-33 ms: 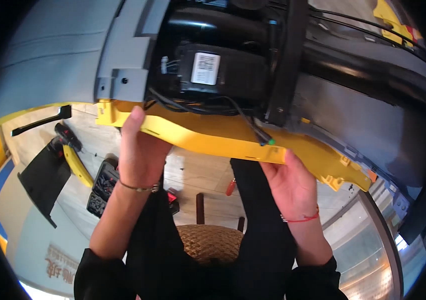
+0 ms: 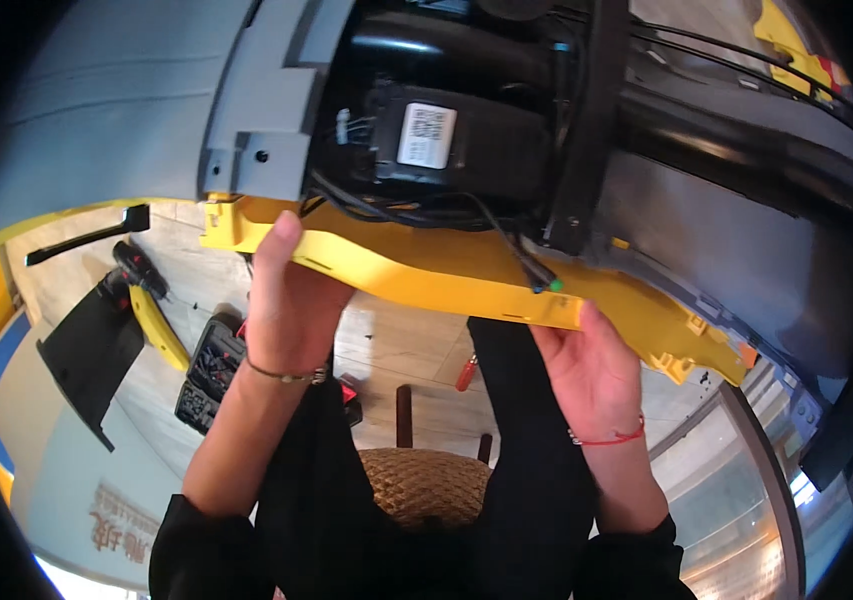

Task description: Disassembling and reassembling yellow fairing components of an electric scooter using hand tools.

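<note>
My left hand (image 2: pixel 291 290) grips a long yellow plastic panel (image 2: pixel 426 282) near its left end, thumb over the front edge and fingers underneath. Farther along, my right hand (image 2: pixel 591 375) holds the same panel from below, thumb at its front edge. The panel lies along the underside edge of a grey body (image 2: pixel 106 130) with a black frame tube (image 2: pixel 706 145). Above the panel are a black box with a white label (image 2: pixel 426 135) and loose black cables (image 2: pixel 491 230), one with a green connector (image 2: pixel 554 285).
On the floor at left lie a black drill (image 2: pixel 141 270), a yellow piece (image 2: pixel 161 330), a black plate (image 2: pixel 86 360) and an open toolbox (image 2: pixel 206 370). A red-handled screwdriver (image 2: pixel 466 372) lies between my legs, near a woven seat (image 2: pixel 426 485). A framed glass surface (image 2: pixel 711 480) is at lower right.
Both hands and the yellow panel appear slightly farther right in the picture, as does most of the surrounding scene. The grip looks the same.
</note>
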`<move>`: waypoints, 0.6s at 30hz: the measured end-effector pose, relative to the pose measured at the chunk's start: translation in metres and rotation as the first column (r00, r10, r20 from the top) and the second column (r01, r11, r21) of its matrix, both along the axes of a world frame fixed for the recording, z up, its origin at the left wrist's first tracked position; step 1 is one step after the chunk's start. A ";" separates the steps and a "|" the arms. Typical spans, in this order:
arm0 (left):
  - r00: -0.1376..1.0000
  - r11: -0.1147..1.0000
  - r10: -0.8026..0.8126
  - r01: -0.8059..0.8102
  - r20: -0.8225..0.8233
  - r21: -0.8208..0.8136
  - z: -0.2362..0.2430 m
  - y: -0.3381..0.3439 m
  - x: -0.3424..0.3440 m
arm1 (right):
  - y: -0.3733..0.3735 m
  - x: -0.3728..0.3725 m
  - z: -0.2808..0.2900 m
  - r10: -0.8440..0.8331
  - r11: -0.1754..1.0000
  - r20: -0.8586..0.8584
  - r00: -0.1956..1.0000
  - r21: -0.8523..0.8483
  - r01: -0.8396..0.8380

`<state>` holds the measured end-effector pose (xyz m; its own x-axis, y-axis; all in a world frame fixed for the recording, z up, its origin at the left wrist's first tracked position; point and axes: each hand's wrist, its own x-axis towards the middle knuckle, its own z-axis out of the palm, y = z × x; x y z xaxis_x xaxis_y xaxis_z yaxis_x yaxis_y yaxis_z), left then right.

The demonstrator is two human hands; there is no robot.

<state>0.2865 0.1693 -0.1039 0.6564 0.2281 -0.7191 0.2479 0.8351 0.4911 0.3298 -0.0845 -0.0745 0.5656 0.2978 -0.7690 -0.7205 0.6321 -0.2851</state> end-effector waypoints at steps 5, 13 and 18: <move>0.992 0.996 -0.090 0.092 0.086 -0.018 -0.004 0.004 -0.006 | -0.001 -0.003 -0.001 0.040 0.995 0.084 0.996 -0.097 -0.031; 0.987 0.990 -0.138 0.135 0.083 0.042 -0.011 0.008 -0.010 | -0.005 -0.003 -0.003 0.048 0.993 0.061 0.997 -0.112 -0.041; 0.990 0.996 -0.093 0.093 0.107 0.007 -0.011 0.007 -0.010 | -0.003 -0.004 -0.003 -0.003 0.993 0.043 0.999 -0.118 0.008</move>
